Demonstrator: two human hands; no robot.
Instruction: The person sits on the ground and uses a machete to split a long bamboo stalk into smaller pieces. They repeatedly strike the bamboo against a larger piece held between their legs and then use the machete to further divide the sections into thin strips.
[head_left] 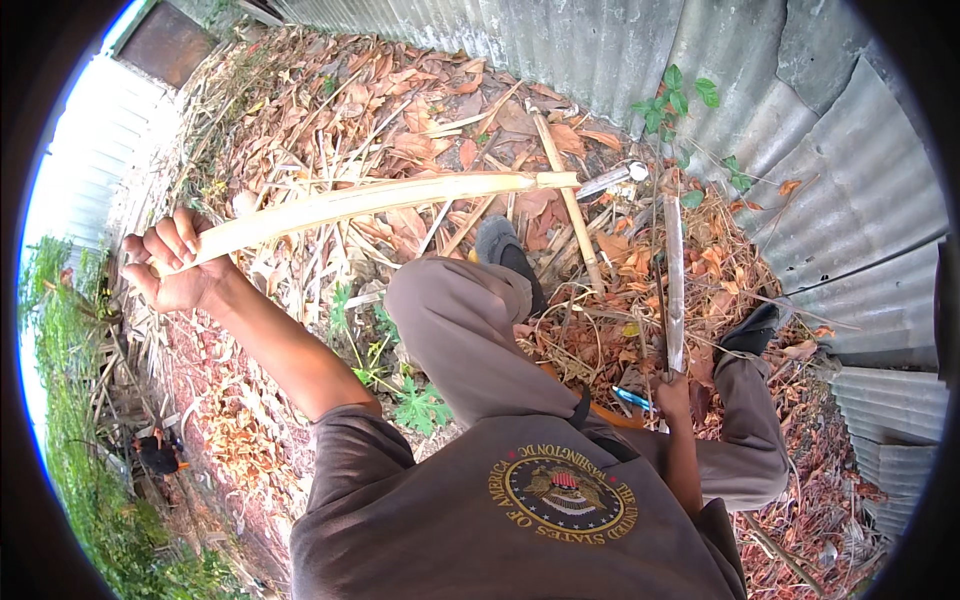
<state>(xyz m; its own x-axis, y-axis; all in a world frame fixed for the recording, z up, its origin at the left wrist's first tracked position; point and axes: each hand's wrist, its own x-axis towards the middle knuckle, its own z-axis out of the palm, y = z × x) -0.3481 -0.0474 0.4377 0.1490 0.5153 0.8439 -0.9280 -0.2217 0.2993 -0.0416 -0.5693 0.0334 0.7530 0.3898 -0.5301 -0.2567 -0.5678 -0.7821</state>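
Out to the left, my left hand [180,262] is closed around one end of a long pale split bamboo strip [370,200]. The strip reaches to the right above my bent knee, and its far end is notched. My right hand [673,394] is low at the right beside my leg, its fingers closed at the base of a long, narrow, greyish-white blade-like piece [674,270]. That piece stretches away from me, toward the metal wall; whether it is a machete blade or a strip cannot be made out. A small blue object [632,398] lies beside my right hand.
Corrugated metal sheets [600,50] enclose the far and right sides. Dry leaves [420,110] and stalks cover the ground. A bamboo pole [568,205] lies beyond my shoe [505,255]. Green plants [420,405] grow near my knee. A dark shape [158,455] is at far left.
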